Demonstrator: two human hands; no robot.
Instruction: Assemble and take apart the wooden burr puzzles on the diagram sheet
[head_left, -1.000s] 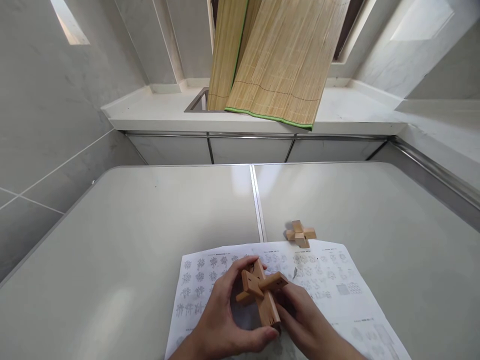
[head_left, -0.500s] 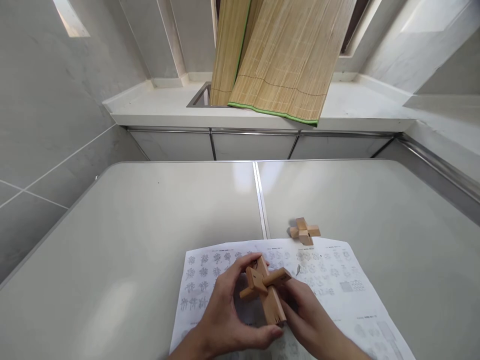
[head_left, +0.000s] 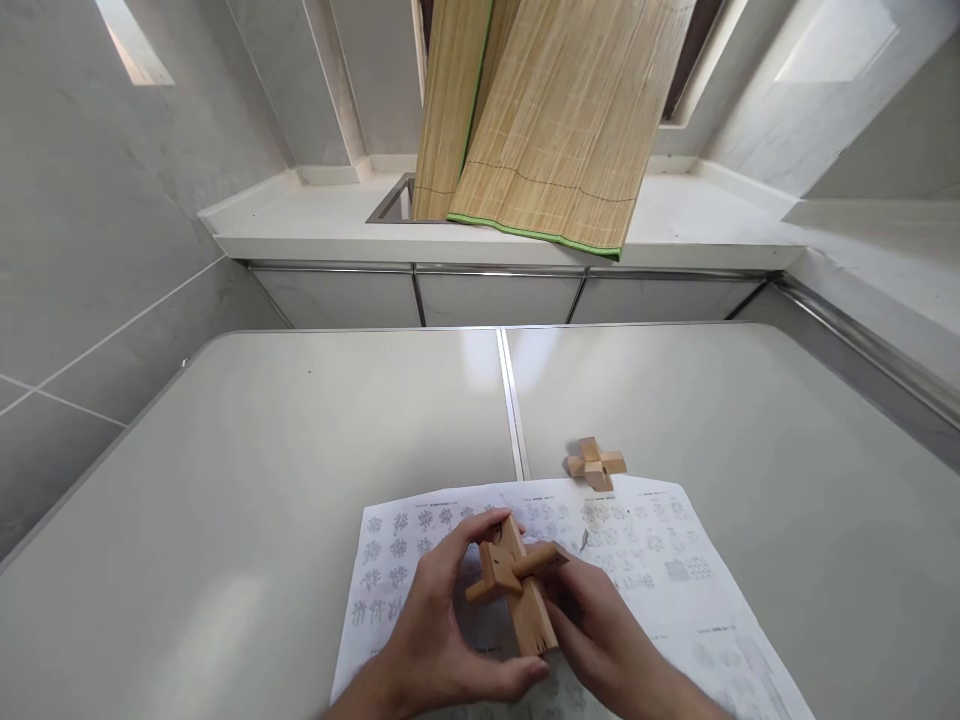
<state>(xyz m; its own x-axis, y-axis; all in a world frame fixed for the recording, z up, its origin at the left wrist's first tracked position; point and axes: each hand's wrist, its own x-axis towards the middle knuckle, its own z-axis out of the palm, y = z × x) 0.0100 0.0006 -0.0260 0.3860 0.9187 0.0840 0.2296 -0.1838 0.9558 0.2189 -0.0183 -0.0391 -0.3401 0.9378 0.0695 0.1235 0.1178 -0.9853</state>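
A wooden interlocking puzzle of crossed pieces, one of them a round rod, is held between both hands above a printed sheet. My left hand grips the long flat bar by its two ends, with the thumb at the near end and the fingers at the far end. My right hand closes on the puzzle's right side, near the rod's end; its fingertips are partly hidden behind the wood. Under the hands lies the white instruction sheet, printed with rows of small diagrams.
Beyond the sheet's far edge sits a second, cross-shaped wooden puzzle. The pale table has a metal seam down its middle. Behind it is a white counter with a sink and a hanging bamboo mat.
The whole view has shifted slightly, so things appear a little further left. Both hands keep their hold, and the puzzle is nearly unchanged in its tilt.
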